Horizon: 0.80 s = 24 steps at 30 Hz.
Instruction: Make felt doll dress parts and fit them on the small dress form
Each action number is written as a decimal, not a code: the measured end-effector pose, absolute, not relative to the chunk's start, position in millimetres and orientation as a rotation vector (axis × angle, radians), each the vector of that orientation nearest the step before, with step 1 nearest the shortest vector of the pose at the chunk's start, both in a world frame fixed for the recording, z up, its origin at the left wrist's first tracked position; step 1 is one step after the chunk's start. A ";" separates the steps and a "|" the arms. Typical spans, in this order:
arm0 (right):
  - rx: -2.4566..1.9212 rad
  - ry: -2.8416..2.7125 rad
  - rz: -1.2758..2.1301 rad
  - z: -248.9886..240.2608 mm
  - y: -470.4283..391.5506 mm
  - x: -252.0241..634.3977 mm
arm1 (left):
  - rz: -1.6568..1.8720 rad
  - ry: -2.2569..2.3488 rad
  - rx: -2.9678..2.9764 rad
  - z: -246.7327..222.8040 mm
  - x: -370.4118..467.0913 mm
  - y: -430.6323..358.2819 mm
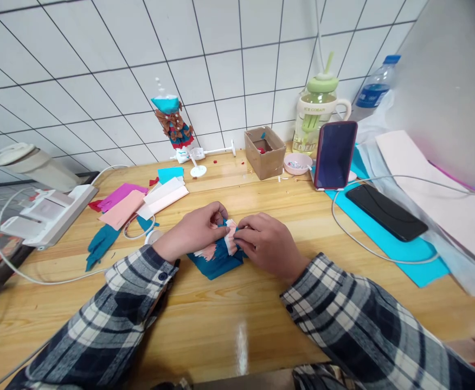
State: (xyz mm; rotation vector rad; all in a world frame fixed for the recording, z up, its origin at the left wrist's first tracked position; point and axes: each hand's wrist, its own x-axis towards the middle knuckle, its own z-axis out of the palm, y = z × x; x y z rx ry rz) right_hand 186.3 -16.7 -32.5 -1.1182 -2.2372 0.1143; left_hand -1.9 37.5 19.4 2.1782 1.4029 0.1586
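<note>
Between my hands, low over the table, is a teal crepe-paper piece [219,264] with pale pink frilly bits on it. A pleated pale pink paper strip [230,238] stands up in its middle. My left hand [192,232] is closed, thumb and fingers pinching the teal piece beside the strip. My right hand [272,244] pinches the strip's right side between thumb and fingertips. The exact fingertip contact is partly hidden by the hands. Just left of my left wrist, a small white round object [153,236] is partly covered.
Folded paper sheets [121,208] and teal scraps [102,244] lie left, near a power strip [50,216]. Behind stand a dressed doll figure [174,122], a cardboard box [265,154], a pink dish [298,163] and a jug [316,116]. Phones [335,157] and cables are right.
</note>
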 end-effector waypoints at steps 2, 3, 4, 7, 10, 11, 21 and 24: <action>-1.126 -2.278 0.096 -31.2 -16.9 186.6 | 0.147 1.408 2.174 20.2 -1.3 37.1; -1.134 -2.293 0.083 -30.3 -17.1 186.6 | 0.142 1.410 2.172 20.7 -0.9 36.8; -1.141 -2.309 0.071 -29.4 -17.4 186.5 | 0.138 1.412 2.173 21.0 -0.5 36.6; -1.144 -2.337 0.053 -27.3 -18.2 185.9 | 0.136 1.421 2.187 21.1 0.4 36.1; -1.137 -2.313 0.065 -27.0 -18.4 185.3 | 0.146 1.424 2.197 20.3 0.5 36.2; -1.131 -2.309 0.064 -27.3 -18.2 185.1 | 0.148 1.422 2.195 20.2 0.4 36.3; -1.048 -2.261 0.098 -28.4 -16.2 186.7 | 0.170 1.405 2.190 18.6 0.9 37.3; -1.062 -2.023 0.174 -29.3 -10.2 197.3 | 0.271 1.402 2.204 23.3 -3.2 36.6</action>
